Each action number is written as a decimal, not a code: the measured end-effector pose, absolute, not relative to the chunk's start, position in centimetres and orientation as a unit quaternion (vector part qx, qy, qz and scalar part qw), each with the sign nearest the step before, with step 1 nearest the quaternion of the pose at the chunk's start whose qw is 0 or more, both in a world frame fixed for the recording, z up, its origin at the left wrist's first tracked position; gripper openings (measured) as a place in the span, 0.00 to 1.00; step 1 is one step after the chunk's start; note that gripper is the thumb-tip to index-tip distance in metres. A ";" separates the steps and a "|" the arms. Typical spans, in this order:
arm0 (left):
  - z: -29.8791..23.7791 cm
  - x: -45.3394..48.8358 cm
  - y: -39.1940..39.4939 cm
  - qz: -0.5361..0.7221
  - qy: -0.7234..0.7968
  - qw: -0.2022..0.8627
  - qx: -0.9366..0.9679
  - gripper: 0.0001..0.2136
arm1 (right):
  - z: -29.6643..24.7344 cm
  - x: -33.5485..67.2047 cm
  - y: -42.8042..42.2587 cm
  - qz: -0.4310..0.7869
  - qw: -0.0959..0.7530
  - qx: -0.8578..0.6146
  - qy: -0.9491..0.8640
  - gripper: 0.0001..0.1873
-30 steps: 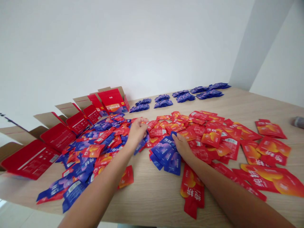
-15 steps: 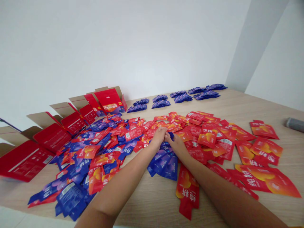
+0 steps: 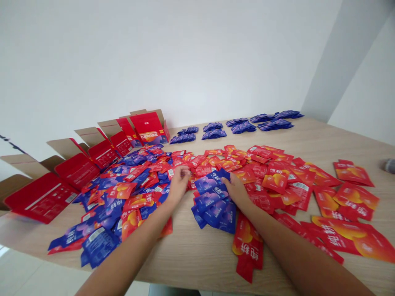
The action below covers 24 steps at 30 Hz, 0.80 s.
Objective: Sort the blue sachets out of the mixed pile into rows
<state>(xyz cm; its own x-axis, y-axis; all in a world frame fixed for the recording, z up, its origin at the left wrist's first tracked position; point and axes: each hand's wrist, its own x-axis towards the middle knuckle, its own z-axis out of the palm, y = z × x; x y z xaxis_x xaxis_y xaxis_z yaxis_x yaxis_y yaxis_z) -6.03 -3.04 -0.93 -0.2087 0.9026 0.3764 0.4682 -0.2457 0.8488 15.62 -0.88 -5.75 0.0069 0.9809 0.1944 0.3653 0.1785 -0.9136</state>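
My right hand (image 3: 237, 189) pinches the edge of a blue sachet (image 3: 211, 183) with its thumb and fingers. That sachet lies over a fanned stack of blue sachets (image 3: 216, 213) on the table in front of me. Away to the left, my left hand (image 3: 180, 181) hovers by the right edge of a mixed heap of red and blue sachets (image 3: 145, 179). Its fingers are loosely curled and apart, and nothing shows in them. Under my right forearm lies a red sachet (image 3: 248, 248), partly covered.
Red sachets (image 3: 274, 176) are spread on the right of the wooden table (image 3: 185, 263). Several blue stacks (image 3: 243, 127) line the back by the wall. Open red cartons (image 3: 149, 128) stand in a row on the left. A grey object (image 3: 389, 165) is at the right edge.
My left hand has parted from the right and moved left to the mixed heap. The top blue sachet now shows in my right hand over the stack. The view has shifted slightly.
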 end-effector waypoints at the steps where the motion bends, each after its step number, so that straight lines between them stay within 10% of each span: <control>1: -0.9 -8.0 -3.8 0.468 0.605 0.158 0.624 0.08 | -5.6 15.6 -0.9 0.331 0.450 -0.551 -0.620 0.08; 11: 0.3 -11.5 -8.9 -0.026 0.657 -0.078 0.749 0.17 | -4.7 15.4 -1.5 0.314 0.436 -0.582 -0.611 0.06; 24: 7.5 -9.3 -7.6 0.024 0.713 -0.110 0.692 0.13 | -5.3 15.2 -1.2 0.312 0.466 -0.569 -0.601 0.07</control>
<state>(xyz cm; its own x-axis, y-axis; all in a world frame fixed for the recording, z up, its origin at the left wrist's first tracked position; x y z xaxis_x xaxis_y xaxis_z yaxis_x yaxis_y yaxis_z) -9.26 -7.55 7.47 -0.0177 0.9817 0.1898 0.9922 0.0406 -0.1175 15.24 -1.17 -5.30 0.0834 0.9753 0.2046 0.3927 0.1566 -0.9063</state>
